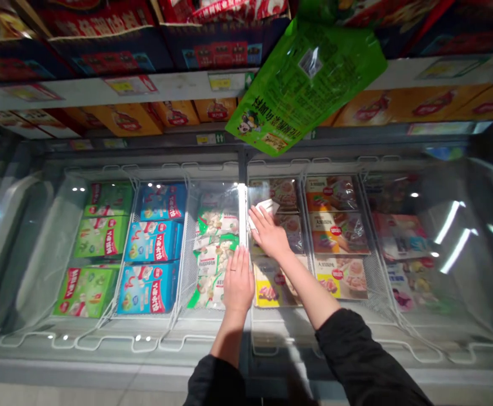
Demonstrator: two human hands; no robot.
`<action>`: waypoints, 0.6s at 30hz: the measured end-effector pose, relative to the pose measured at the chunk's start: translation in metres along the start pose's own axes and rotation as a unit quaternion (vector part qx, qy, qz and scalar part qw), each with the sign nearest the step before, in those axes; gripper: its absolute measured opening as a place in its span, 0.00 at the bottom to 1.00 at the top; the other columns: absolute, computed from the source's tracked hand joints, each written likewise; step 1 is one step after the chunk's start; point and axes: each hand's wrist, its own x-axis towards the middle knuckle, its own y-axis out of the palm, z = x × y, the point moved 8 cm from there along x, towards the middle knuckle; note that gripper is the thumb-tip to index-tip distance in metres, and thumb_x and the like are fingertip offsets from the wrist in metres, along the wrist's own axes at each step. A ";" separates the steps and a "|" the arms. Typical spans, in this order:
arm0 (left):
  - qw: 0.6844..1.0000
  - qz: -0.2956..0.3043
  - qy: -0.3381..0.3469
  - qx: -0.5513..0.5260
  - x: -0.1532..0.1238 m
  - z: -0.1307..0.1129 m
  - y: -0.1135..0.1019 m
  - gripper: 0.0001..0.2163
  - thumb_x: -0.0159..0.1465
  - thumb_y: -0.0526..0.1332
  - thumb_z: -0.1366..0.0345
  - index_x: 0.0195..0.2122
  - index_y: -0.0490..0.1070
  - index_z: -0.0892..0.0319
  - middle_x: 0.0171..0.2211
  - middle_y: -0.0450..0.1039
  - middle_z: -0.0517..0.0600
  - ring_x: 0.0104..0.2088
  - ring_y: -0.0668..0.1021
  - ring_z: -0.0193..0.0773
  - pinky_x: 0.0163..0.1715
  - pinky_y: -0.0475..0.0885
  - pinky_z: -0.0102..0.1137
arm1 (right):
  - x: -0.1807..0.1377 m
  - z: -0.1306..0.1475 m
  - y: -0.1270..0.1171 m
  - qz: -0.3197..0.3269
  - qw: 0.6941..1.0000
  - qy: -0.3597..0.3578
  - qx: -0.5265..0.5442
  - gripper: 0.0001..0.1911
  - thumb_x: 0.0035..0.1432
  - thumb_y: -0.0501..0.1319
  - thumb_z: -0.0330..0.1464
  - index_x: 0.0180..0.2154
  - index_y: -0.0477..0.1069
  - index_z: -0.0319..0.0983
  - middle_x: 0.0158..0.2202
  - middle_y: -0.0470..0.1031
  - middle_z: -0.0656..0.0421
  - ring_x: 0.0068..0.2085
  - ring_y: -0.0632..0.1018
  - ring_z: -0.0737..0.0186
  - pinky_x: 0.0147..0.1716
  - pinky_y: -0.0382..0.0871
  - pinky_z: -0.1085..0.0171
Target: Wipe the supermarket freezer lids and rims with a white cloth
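My right hand (pixel 269 232) presses a folded white cloth (pixel 268 207) against the glass freezer lid, just right of the metal centre strip (pixel 242 211). The cloth sticks out beyond its fingertips. Lower down, my left hand (pixel 238 279) lies flat along the same strip, fingers stretched out and holding nothing; a ring is on one finger. Beneath the glass near it are green-and-white bags of frozen food (pixel 216 256). Boxed frozen packs (pixel 278 282) lie under my right forearm, which partly hides them.
Wire baskets hold green boxes (pixel 88 290), blue boxes (pixel 149 285) and other packs (pixel 334 231). A green pouch (pixel 309 84) hangs over the freezer's back edge. Shelves behind carry orange boxes (pixel 128 119) and red packages (pixel 225 11). Light reflections streak the right-hand glass.
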 end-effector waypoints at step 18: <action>1.000 -0.010 -0.002 0.003 0.002 -0.004 -0.007 0.45 0.71 0.50 0.73 0.75 0.13 0.44 0.76 0.46 0.41 0.76 0.53 0.37 0.78 0.57 0.43 | -0.184 0.035 0.008 -0.019 0.996 0.076 0.031 0.45 0.70 0.50 0.34 0.76 0.25 0.60 0.76 0.55 0.67 0.76 0.57 0.58 0.71 0.66 0.43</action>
